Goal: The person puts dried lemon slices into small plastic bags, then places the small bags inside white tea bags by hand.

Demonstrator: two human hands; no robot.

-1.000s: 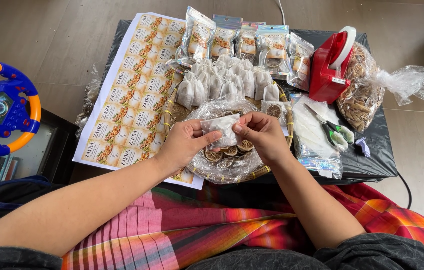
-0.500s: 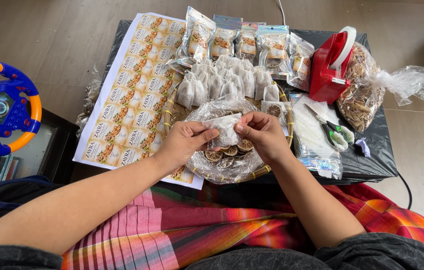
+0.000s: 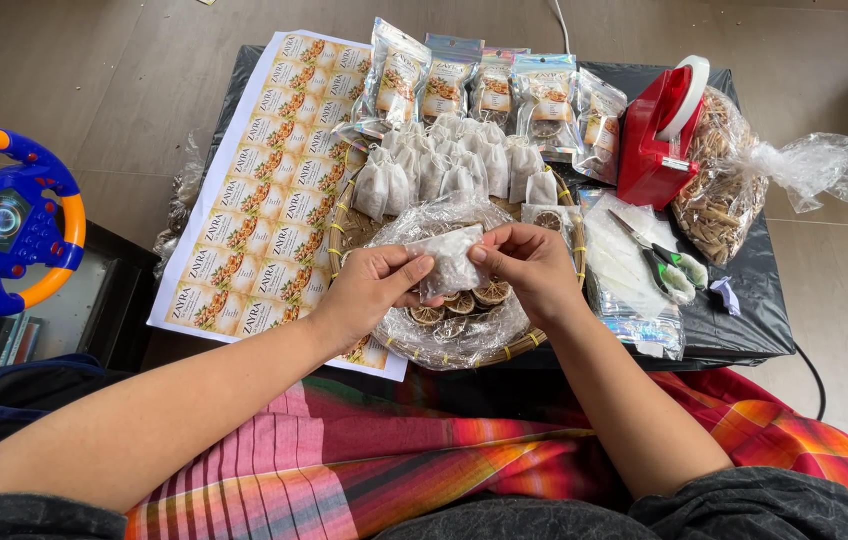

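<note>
A: What do the 2 hands have?

B: 1 small white pouch (image 3: 451, 262). The left hand (image 3: 369, 290) pinches its left edge between thumb and fingers, and the right hand (image 3: 531, 265) pinches its right edge the same way. Both are closed on it, touching it, and it hangs between them.

A: Where is that, taking the round woven tray (image 3: 554, 330) as the marker?

B: Right over the tray's near half. Under the pouch, in the tray, a clear plastic bag (image 3: 464, 340) lies open with dried brown slices (image 3: 459, 303) inside.

A: And the tray's far half?

B: A crowd of white pouches (image 3: 444, 172), standing close together and touching. Beyond the tray's far rim, a row of clear printed packets (image 3: 489, 90) leans upright.

A: Left of the tray?

B: A big sheet of printed labels (image 3: 264, 190), tucked partly under the tray's left rim. Well left of that, off the black-covered table (image 3: 744, 310), a blue and orange toy steering wheel (image 3: 4, 225).

A: Right of the tray?

B: Just beside it, a stack of flat clear bags (image 3: 624, 270) with green-handled scissors (image 3: 664, 262) lying on them. Further right a red tape dispenser (image 3: 659, 135), and past that a tied clear bag of brown pieces (image 3: 719, 195).

A: Anything blocking the view?

B: The 2 hands cover parts of the plastic bag and some slices, so I cannot count them. The forearms cross the tray's near rim.
</note>
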